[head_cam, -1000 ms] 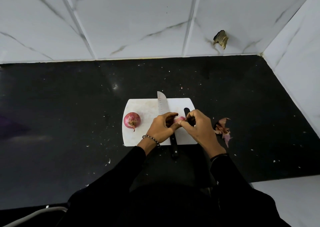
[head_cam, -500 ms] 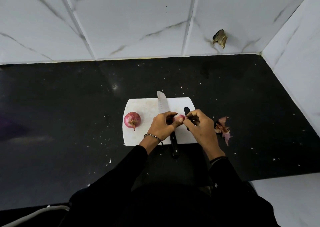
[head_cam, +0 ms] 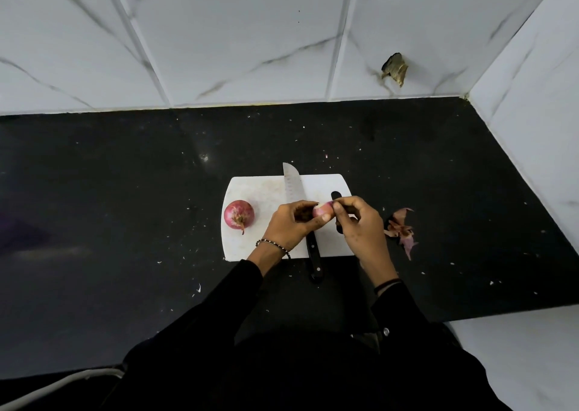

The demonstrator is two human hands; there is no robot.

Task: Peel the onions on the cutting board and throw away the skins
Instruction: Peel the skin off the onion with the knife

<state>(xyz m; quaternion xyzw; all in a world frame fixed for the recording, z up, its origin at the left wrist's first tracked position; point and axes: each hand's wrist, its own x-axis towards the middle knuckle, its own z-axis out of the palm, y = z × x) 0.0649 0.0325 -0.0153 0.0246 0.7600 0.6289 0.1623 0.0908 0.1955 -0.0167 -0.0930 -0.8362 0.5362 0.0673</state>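
Head view, looking down on a black speckled surface (head_cam: 125, 197) backed by white marble-veined wall tiles (head_cam: 238, 34).

Both hands meet above the right half of a white cutting board (head_cam: 250, 188). The left hand (head_cam: 289, 222) has its fingers curled round a small onion (head_cam: 322, 213), pale pink, with the thumb pressed against the side nearer the person. The right hand (head_cam: 363, 232) is also curled, with thumb and forefinger pinching the small onion at the side facing that hand. Whether the pinch takes skin alone or the bulb itself cannot be told. The small onion is lifted off the board and sits between the two sets of fingertips.

A whole onion (head_cam: 238, 214), red-skinned and with its root tuft towards the person, rests on the board to the outside of the left hand, apart from it.

A knife (head_cam: 293, 185) lies across the board beneath the left hand, with the blade pointing away from the person and the black handle overhanging the near edge.

Loose skins (head_cam: 401, 228) lie in a small heap on the surface just beyond the right hand, off the board.

A beaded bracelet (head_cam: 272, 245) circles the left wrist. Dark sleeves cover both forearms.
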